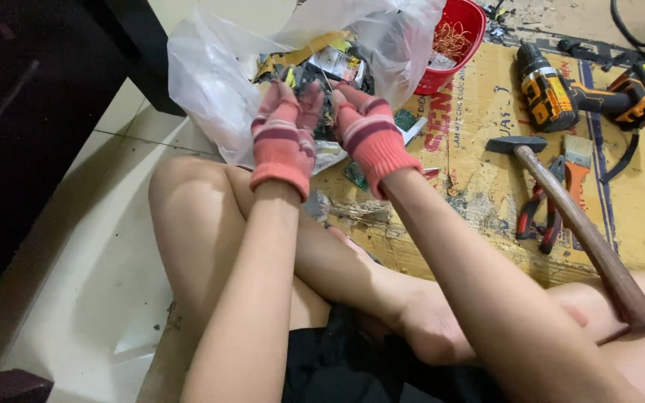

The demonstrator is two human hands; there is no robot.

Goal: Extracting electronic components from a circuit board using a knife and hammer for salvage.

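Both my hands wear pink striped knit gloves. My left hand (284,133) and my right hand (367,128) are raised side by side at the mouth of a clear plastic bag (210,82). Between their fingertips they grip a small dark electronic part (315,95) with a bit of yellow on it. The bag holds several circuit boards and scrap pieces (337,63). The fingers hide most of the gripped part.
I sit cross-legged on flattened cardboard (479,186). On it lie a hammer (561,201), red-handled pliers (535,216), a paintbrush (576,153) and a yellow-black cordless drill (584,93). A red basket (453,41) of wire stands behind the bag. Dark furniture (31,112) is at left.
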